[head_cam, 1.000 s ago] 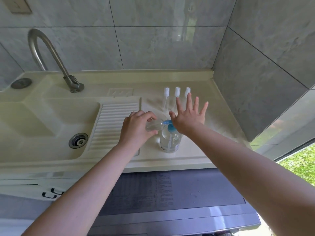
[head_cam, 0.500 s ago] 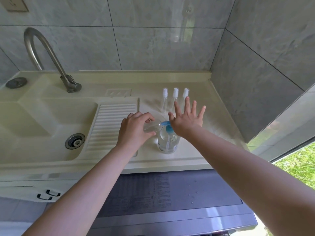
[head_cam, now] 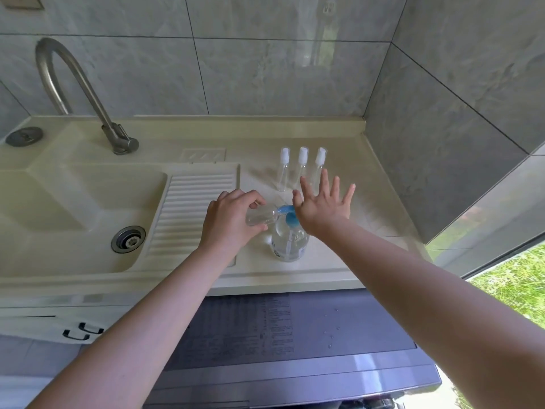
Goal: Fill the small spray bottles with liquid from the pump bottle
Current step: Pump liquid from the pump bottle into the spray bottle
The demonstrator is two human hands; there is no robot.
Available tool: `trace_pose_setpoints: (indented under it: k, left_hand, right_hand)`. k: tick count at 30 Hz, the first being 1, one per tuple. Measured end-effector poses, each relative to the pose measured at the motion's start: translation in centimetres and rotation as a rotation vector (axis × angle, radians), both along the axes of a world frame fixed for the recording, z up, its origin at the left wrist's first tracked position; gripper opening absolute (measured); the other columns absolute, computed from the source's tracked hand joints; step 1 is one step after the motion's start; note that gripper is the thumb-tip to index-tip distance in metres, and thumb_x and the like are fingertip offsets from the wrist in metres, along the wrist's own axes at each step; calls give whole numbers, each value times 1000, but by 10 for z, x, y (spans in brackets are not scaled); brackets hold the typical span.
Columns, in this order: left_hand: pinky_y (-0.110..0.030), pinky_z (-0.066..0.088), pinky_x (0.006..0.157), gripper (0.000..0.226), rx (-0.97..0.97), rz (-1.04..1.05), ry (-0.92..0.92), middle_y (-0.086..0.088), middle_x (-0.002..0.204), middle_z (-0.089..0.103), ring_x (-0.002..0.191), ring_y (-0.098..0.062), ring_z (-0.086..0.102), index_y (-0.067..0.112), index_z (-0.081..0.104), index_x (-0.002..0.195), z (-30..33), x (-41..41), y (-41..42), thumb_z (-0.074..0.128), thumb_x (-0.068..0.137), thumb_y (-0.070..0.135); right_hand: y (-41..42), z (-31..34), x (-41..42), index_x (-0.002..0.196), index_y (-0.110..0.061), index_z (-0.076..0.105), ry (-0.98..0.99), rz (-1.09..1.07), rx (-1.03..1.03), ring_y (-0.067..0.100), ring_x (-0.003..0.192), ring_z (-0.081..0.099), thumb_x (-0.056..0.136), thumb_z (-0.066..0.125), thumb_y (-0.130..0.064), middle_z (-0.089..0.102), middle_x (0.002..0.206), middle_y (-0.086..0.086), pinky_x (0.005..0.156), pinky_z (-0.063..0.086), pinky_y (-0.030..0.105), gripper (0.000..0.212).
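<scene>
Head view: left hand (head_cam: 228, 221) gripping small spray bottle (head_cam: 261, 216) sideways at blue pump spout (head_cam: 284, 209); right hand (head_cam: 323, 206) spread flat, pressing pump bottle (head_cam: 289, 242) head.

Our cream counter (head_cam: 339, 160) beside the sink

On it we see a pump bottle (head_cam: 290, 242) near the front and three spray bottles (head_cam: 301, 168) upright in a row behind.

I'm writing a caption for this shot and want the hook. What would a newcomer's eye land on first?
The two hands meeting mid-counter: the left hand grips a small clear bottle tilted to the blue nozzle of the pump bottle, while the right hand, fingers spread, presses the pump. Just behind stand three capped spray bottles in a row.
</scene>
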State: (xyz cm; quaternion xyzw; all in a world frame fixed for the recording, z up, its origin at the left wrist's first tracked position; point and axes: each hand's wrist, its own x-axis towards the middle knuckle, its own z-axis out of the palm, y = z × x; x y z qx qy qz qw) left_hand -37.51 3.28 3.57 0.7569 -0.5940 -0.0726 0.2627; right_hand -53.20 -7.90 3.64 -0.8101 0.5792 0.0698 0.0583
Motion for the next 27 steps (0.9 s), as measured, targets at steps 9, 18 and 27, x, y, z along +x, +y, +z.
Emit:
trace_pose_setpoints:
  k: [9, 18, 27]
  left_hand:
    - [-36, 43, 88, 44, -21, 4, 10, 15, 99, 62, 98, -15, 54, 34, 65, 106, -1, 2, -1, 87, 67, 35]
    - [-37, 44, 88, 43, -28, 1, 1, 16, 97, 61, 97, -16, 54, 35, 65, 105, -1, 1, -1, 86, 68, 35]
    - [-37, 44, 89, 44, -28, -5, -4, 16, 97, 61, 98, -16, 55, 35, 64, 104, 0, -2, -3, 87, 67, 35]
  right_hand:
    - [-3, 4, 3, 158, -35, -5, 14, 50, -45, 34, 151, -18, 101, 4, -56, -22, 164, 8, 115, -13, 65, 62]
    - [-8, 5, 5, 157, -35, -8, 28, 58, -90, 34, 151, -19, 101, 4, -59, -23, 164, 8, 115, -13, 65, 62]
    - [-8, 6, 6, 158, -34, -5, -17, 30, -54, 35, 151, -18, 102, 7, -55, -21, 164, 9, 115, -12, 65, 60]
